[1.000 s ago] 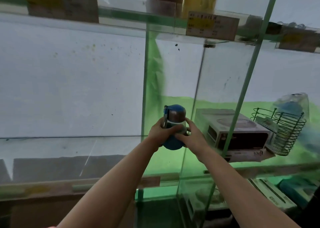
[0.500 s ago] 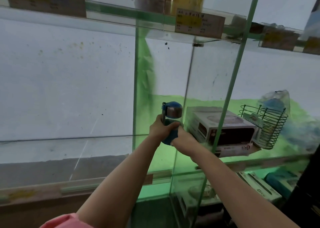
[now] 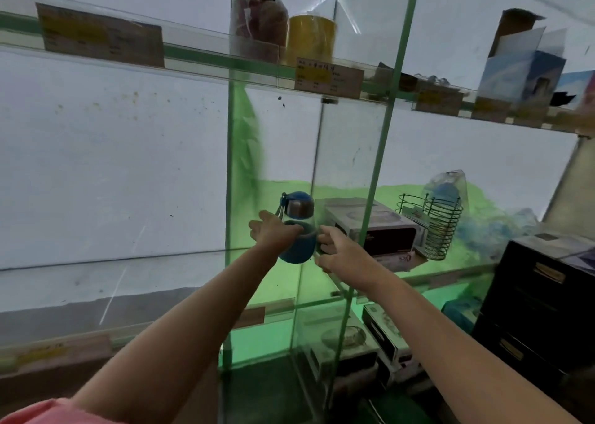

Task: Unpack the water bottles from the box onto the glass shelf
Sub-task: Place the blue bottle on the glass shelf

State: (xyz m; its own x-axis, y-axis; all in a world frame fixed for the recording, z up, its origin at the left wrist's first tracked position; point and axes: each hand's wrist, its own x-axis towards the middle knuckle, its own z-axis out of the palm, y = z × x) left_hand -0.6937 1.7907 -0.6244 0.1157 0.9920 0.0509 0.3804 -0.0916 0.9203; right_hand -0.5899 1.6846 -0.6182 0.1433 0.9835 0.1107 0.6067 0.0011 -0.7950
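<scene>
— What's changed in the last second?

— The right hand (image 3: pixel 335 246) has come off the bottle. A second ago both hands were wrapped round it; now only the left hand (image 3: pixel 273 230) grips it, fingers curled over its middle. The right one sits just beside it at about three o'clock, fingers loosely bent, holding nothing. Whether its fingertips still brush the bottle, I can't tell.

— And the water bottle (image 3: pixel 297 230) itself?

— Small and rounded. Blue dome cap, a metal band under it, a clear neck, then a blue sleeve over the lower body. A carry loop hangs off the cap at nine o'clock. It's upright, low over the glass shelf (image 3: pixel 450 270), beside the green-edged upright pane. Whether its base is down on the glass, I can't say.

— The arms?

— Both stretched forward, bare, with a pink sleeve (image 3: pixel 48 412) showing at seven o'clock. A boxed appliance (image 3: pixel 370 233) sits at three o'clock of the bottle, a wire basket (image 3: pixel 434 224) beyond that.
</scene>
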